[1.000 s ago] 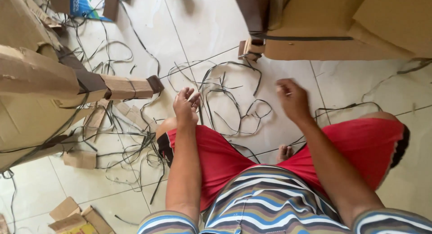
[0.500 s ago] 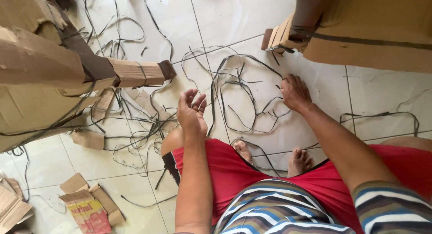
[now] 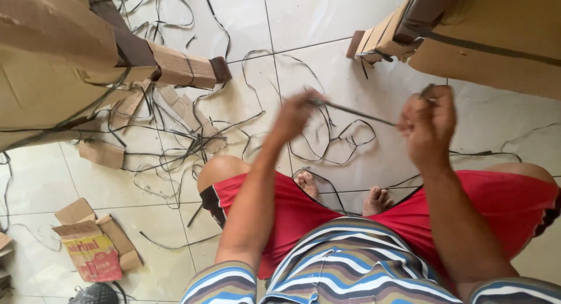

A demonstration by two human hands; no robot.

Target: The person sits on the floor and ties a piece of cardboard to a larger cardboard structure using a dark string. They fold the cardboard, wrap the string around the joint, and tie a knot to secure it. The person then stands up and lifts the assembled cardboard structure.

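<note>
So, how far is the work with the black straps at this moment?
Done, it seems: many loose black straps and cardboard scraps already lie on the tiled floor. In hand: the left hand and right hand hold one strap stretched taut between them. Left: the wrapped package on the left and the one on the right both have straps around them.

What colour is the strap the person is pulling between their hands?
The strap is black, stretched between the left hand and right hand; the head view shows it.
</note>
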